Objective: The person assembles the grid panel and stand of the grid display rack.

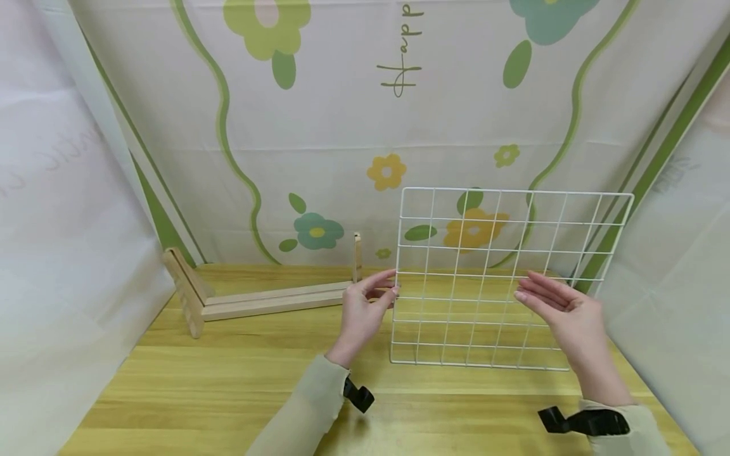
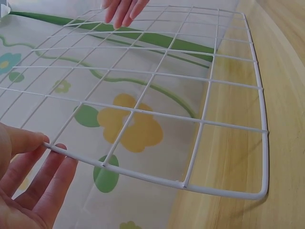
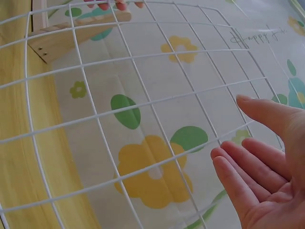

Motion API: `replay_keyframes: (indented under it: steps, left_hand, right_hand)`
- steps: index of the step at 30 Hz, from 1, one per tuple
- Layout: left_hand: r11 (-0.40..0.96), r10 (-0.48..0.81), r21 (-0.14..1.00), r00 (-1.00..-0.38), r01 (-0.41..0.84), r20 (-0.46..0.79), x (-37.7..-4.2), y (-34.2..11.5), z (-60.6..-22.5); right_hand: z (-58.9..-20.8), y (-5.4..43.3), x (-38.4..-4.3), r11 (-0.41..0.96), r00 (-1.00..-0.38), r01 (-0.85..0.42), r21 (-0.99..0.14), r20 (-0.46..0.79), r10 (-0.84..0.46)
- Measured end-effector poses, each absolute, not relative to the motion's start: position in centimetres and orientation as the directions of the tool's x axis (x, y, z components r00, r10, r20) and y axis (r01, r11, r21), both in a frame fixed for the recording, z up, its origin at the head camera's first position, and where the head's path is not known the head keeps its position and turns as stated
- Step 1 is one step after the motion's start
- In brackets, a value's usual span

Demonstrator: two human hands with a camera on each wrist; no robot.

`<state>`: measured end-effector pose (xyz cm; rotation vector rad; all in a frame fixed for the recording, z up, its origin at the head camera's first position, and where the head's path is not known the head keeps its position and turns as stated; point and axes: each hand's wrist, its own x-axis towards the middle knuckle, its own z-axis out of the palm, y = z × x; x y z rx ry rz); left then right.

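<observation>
A white wire grid panel (image 1: 485,277) stands tilted on the wooden table, its bottom edge at the tabletop. My left hand (image 1: 365,310) pinches the panel's left edge wire between thumb and fingers; the left wrist view shows this hand (image 2: 33,181) close to the rim. In front of the panel's right half is my right hand (image 1: 570,316), its thumb apart from loosely extended fingers. The right wrist view shows nothing held in that hand (image 3: 267,176); whether a fingertip touches a wire I cannot tell.
A light wooden stand (image 1: 279,303) with a long bar and two end pieces lies behind and left of my left hand. The wooden table (image 1: 228,386) meets a flower-printed cloth (image 1: 331,126) at the back. White cloth walls (image 1: 684,285) close in both sides.
</observation>
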<state>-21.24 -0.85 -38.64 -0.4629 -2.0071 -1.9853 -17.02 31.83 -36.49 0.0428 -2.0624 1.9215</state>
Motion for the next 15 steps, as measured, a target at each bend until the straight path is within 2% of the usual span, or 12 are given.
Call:
replay_keyframes:
  steps: [6, 15]
  left_hand:
    - [0.017, 0.034, 0.907, -0.907, 0.421, 0.42, -21.3, -0.9, -38.7]
    - [0.028, 0.031, 0.905, -0.905, 0.424, 0.423, -21.2, -0.8, -38.6]
  right_hand:
    - [-35.6, 31.3, -17.4, 0.137, -0.938, -0.247, -0.959, 0.272, 0.215]
    - [-35.0, 31.0, -17.8, 0.376, -0.959, -0.128, -0.918, 0.211, 0.189]
